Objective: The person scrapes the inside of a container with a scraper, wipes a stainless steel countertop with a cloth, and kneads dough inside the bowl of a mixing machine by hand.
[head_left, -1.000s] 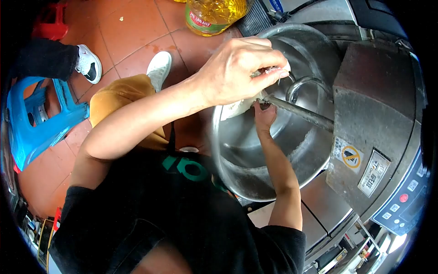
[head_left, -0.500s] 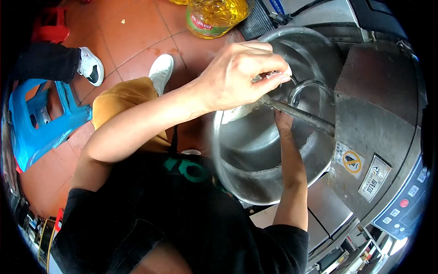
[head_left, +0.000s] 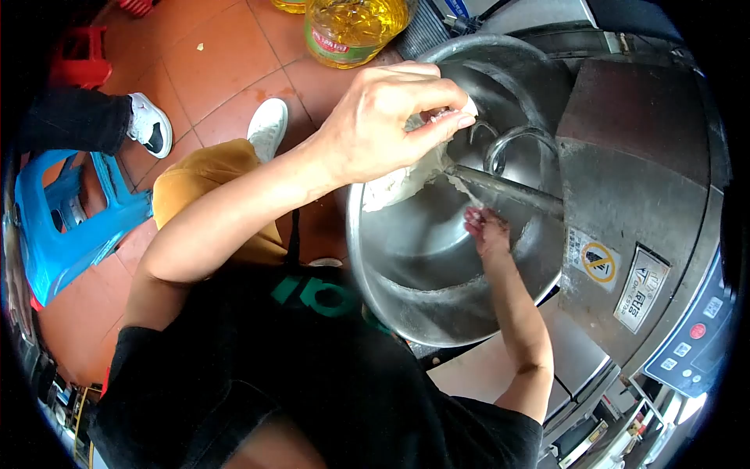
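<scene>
My left hand is raised over the near-left rim of a steel mixer bowl, its thumb and fingers closed on pale, sticky dough. Most of that dough hangs below the hand, inside the rim and against the metal bar. Down in the bowl, my right hand has curled fingers with bits of dough on them. A thin strand of dough stretches from the hanging mass toward these fingers. The spiral dough hook stands just beyond the bar.
The mixer head with its control panel rises on the right. An oil bottle stands on the tiled floor. On the left are a blue plastic stool and another person's shoe.
My right hand has come out from behind the bar toward me, with a strand of dough now stretched to it. My left hand keeps its hold on the dough.
</scene>
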`<state>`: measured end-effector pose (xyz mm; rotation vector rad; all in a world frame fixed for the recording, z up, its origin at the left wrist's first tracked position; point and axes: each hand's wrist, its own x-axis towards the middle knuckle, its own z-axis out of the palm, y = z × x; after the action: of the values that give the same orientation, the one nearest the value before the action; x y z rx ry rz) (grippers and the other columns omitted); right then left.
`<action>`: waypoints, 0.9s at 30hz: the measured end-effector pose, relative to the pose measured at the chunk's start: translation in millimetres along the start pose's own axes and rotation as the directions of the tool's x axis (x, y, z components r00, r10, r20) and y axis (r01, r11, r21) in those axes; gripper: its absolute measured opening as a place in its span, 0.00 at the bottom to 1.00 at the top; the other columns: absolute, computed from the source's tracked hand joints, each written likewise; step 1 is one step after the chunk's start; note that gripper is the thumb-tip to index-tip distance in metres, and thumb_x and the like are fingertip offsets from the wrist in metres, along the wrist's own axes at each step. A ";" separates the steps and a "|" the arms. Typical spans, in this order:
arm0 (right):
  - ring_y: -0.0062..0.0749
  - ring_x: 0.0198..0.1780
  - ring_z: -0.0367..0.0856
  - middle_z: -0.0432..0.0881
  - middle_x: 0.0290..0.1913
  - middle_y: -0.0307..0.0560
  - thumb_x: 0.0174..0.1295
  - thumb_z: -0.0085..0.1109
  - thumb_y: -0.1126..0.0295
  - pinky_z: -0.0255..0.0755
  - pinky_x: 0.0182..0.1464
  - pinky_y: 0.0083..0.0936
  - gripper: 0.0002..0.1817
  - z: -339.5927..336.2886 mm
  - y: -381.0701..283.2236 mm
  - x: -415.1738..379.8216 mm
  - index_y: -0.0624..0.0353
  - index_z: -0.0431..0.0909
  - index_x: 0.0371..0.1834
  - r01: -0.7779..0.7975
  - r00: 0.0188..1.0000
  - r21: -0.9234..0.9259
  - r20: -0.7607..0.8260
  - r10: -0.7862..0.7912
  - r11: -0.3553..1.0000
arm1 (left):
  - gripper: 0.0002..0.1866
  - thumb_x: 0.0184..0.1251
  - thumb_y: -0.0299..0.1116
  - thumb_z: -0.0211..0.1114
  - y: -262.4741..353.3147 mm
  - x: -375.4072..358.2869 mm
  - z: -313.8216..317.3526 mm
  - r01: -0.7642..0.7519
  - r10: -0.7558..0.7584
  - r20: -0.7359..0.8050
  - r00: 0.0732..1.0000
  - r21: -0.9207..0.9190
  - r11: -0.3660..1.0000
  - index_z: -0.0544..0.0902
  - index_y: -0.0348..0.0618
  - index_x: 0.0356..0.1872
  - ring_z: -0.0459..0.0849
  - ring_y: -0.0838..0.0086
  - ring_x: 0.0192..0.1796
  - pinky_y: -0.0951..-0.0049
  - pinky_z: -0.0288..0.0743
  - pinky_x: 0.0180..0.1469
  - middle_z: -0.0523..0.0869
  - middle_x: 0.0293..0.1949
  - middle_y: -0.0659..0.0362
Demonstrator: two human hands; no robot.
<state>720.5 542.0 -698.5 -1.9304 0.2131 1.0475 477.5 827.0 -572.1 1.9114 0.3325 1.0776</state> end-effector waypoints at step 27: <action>0.49 0.47 0.79 0.79 0.43 0.59 0.59 0.48 0.71 0.75 0.42 0.40 0.17 187.1 -106.2 31.1 0.68 0.73 0.50 0.310 0.827 -0.896 0.419 -0.376 -0.318 | 0.05 0.55 0.26 0.70 2.2 -5.2 2.0 -0.039 0.039 -0.034 0.999 -0.028 0.999 0.86 0.38 0.33 0.82 0.72 0.28 0.73 0.74 0.30 0.85 0.27 0.57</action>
<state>685.5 756.5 -698.4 -3.0206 -1.7794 0.5933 475.7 821.5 -573.6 1.8830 0.2980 1.1353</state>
